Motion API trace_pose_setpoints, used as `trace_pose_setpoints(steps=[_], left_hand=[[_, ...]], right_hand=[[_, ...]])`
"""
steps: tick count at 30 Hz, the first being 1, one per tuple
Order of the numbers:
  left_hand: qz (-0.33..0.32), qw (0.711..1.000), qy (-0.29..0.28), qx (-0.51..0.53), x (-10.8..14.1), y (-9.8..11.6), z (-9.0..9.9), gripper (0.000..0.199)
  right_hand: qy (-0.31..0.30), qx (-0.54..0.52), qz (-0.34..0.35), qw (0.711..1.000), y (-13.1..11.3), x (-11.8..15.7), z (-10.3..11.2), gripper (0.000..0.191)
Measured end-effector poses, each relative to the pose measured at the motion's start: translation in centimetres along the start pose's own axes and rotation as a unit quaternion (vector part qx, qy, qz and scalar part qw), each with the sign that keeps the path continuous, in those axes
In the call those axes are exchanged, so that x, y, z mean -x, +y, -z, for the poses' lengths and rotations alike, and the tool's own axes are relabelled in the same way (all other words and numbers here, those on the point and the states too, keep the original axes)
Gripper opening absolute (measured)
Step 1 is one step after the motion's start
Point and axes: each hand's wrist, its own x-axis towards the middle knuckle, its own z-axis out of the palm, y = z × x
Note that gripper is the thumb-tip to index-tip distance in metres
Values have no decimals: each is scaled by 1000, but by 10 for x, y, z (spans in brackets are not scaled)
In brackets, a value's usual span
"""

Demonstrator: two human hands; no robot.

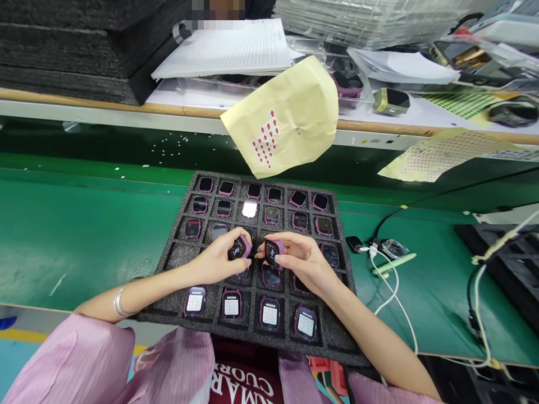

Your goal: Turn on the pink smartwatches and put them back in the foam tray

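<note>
My left hand [225, 255] is closed round a purple-cased smartwatch [238, 248] with its dark screen lit. Close beside it, my right hand [301, 257] pinches a second purple smartwatch [272, 252], whose screen also shows something small. Both are held just above a black foam tray [179, 255] with square compartments. Several more purple watches sit in it, most with dark screens. One in the second row has a bright white screen [250, 209]. Along the near row, watches show white screens with a grid, such as this watch [269, 312]. My hands hide some middle compartments.
A yellow sheet with red arrow stickers [286, 123] hangs from the shelf edge behind the tray. White cables [396, 286], a green pen-like tool [396, 264] and a small black device [355, 243] lie at right. Black foam trays [63, 50] are stacked on the shelf.
</note>
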Motion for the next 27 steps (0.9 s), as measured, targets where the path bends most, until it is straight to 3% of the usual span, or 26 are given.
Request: trace_pose_setpoints(steps=[6, 11, 16, 21, 27], left_hand=[[-16, 1000, -9, 7, 8, 10, -1, 17], [1, 1000, -5, 18, 6, 5, 1, 17], [64, 990, -30, 123, 0, 2, 2, 36], [116, 957, -8, 264, -4, 1, 4, 35], [132, 945, -24, 298, -6, -5, 2, 40]], right_hand=[[-28, -7, 11, 1000, -3, 6, -3, 35], [-29, 5, 2, 1000, -2, 7, -5, 33], [-3, -47, -37, 998, -3, 5, -5, 40], [24, -74, -39, 996, 1, 5, 0, 44], [42, -28, -19, 999, 9, 4, 5, 48]])
